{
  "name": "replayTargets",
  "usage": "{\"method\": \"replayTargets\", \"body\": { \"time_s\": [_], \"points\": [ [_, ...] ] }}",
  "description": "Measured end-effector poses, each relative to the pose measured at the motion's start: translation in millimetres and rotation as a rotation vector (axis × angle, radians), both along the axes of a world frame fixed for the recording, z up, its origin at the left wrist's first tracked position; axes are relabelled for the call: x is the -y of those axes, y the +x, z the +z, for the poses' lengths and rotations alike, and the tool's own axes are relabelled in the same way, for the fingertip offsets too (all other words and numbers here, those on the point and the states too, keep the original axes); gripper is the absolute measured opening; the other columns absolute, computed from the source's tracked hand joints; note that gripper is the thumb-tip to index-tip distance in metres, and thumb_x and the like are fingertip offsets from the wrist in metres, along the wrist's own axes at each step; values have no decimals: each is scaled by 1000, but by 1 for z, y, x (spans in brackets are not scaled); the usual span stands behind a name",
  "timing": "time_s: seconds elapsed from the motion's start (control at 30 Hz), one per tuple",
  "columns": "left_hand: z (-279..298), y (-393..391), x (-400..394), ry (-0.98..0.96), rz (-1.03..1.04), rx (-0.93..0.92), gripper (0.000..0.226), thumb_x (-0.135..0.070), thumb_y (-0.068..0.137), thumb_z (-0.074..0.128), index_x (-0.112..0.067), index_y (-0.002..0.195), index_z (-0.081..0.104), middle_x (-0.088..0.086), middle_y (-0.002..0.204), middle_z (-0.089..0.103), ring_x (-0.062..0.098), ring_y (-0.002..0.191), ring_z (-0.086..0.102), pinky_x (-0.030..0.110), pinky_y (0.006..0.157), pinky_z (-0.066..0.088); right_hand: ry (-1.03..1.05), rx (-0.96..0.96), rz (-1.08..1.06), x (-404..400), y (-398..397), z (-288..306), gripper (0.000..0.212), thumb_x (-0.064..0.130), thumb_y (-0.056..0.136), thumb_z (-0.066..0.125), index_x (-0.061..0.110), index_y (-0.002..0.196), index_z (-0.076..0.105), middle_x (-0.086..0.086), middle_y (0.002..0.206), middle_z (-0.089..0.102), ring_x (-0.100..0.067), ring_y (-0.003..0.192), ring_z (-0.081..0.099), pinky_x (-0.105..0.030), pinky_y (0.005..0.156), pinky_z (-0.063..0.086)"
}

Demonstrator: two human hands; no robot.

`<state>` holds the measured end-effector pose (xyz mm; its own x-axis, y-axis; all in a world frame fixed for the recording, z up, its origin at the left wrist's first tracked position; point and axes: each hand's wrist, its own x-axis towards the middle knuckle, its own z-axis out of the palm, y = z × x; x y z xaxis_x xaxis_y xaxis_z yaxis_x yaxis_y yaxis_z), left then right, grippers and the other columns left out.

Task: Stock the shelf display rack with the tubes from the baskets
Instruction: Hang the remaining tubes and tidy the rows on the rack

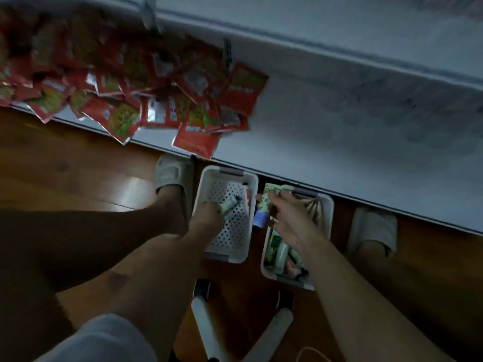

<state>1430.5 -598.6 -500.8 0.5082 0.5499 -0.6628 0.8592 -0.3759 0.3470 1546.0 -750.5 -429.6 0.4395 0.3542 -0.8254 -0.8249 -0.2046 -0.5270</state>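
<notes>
In the left basket point(209, 178), left hand point(206, 215) grips a tube point(230, 204), cap up-right

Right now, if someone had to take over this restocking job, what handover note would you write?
Left hand grips a green tube inside the left basket, which looks nearly emptied.
Right hand holds a bunch of tubes above the right basket, which still contains several tubes.
The white shelf ahead holds only red packets; no tubes visible there.
Left: place the held tubes, then empty both baskets.
</notes>
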Motion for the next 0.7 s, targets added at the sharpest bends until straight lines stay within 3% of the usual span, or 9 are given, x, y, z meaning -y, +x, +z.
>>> {"method": "replayTargets", "body": {
  "time_s": [0.07,0.13,0.23,0.33,0.4,0.43,0.5,0.63,0.7],
  "points": [
    [-37,5,-3,25,-50,-37,31,-27,97,55,-6,119,58,18,116,61,38,102,60,40,81,48,-43,-51,52,-5,1,-29,78,34,86,72,20,150,31,-4,155,35,-27,143,32,-60,112,30],
    [-64,11,-3,56,-98,-36,42,-36,96,56,-7,127,53,18,120,60,38,102,61,42,80,48,-79,-99,61,-8,1,-52,74,29,91,67,19,152,27,-2,157,29,-26,144,28,-59,112,31],
    [-80,17,-5,77,-105,-68,43,-27,93,60,-11,131,47,16,129,50,38,104,59,42,81,48,-102,-149,37,-10,2,-70,68,23,95,62,15,152,26,-5,151,39,-27,138,38,-55,111,35],
    [-76,23,-20,-95,8,-1,32,-21,89,68,-8,117,59,14,101,63,32,86,63,30,63,48,-78,-191,11,-10,9,-69,64,18,100,55,16,154,20,-13,129,59,-31,116,60,-51,95,50],
    [-49,27,-35,-331,112,39,24,-17,90,68,-7,111,62,11,76,61,22,60,57,23,46,43,-57,-180,20,-11,15,-51,41,17,103,46,13,143,35,-13,97,63,-28,81,67,-41,71,54],
    [-37,30,-42,-427,137,32,22,-16,90,68,-6,110,63,8,69,59,18,53,53,22,42,41,-94,-146,52,-13,18,-47,27,18,104,44,8,129,46,-11,85,60,-23,65,61,-36,61,51],
    [2,35,-56,-539,132,16,21,-16,89,69,-7,107,66,4,63,61,13,48,55,20,42,41,-153,-20,167,-13,23,-26,20,26,100,50,7,106,53,-9,76,56,-18,50,52,-30,50,44],
    [97,40,-68,-605,-43,13,45,-38,64,77,-19,104,70,14,94,68,25,80,62,34,67,47,-211,299,451,-12,29,32,49,40,82,76,17,118,50,-6,85,64,-15,51,57,-25,49,46],
    [141,42,-68,-626,-141,47,37,-34,70,77,-24,105,69,10,101,68,24,88,62,36,76,47,-207,383,471,-10,32,63,48,38,79,79,18,112,51,-6,90,67,-12,51,58,-23,48,46]
  ]
}}
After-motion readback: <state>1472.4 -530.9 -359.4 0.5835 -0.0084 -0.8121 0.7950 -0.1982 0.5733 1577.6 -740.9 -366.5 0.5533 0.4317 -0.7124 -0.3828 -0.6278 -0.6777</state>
